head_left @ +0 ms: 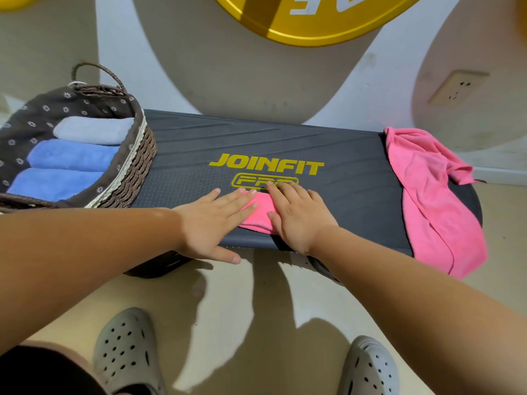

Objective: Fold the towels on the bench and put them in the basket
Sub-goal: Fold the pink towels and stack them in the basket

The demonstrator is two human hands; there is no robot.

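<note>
**Both hands flat, palms down**

The left hand [215, 220] and right hand [299, 216] lie side by side at the middle of the near edge of the bench [342, 172], palms down, fingers straight and pointing away. The left thumb hangs past that edge. Both bare forearms reach in from the lower corners, converging

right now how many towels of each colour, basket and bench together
pink: 2, folded pink towel and loose pink towel on the bench
blue: 2, blue towels in the basket
grey: 1, grey towel in the basket
total: 5
</note>
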